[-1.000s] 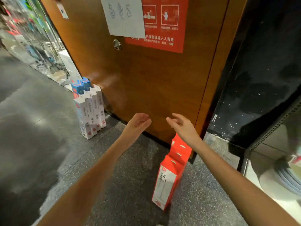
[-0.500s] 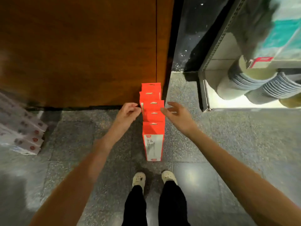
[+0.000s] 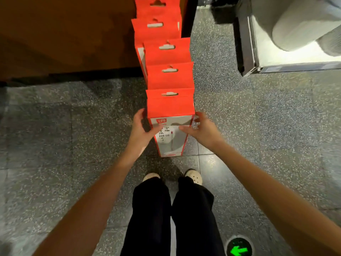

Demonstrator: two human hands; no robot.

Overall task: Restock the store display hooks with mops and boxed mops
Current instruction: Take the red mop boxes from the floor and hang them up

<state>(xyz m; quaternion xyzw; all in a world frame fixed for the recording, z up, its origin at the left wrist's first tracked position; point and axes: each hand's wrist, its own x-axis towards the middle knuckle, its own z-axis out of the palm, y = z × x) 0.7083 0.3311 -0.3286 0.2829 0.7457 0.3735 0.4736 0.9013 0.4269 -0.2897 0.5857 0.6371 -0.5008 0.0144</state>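
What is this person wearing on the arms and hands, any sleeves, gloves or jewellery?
None show: the left hand and right hand are ungloved, and the skin stays bare to the picture's edge, with no watch or ring visible. Below are black trousers and cream clogs.

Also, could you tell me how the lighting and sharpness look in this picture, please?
Head view: dim, with the lit shelf at upper right washed out; a glare patch on the floor tiles near the front box; wide-angle bending at the edges; left hand and right hand on that box slightly soft, the wooden panel dark.
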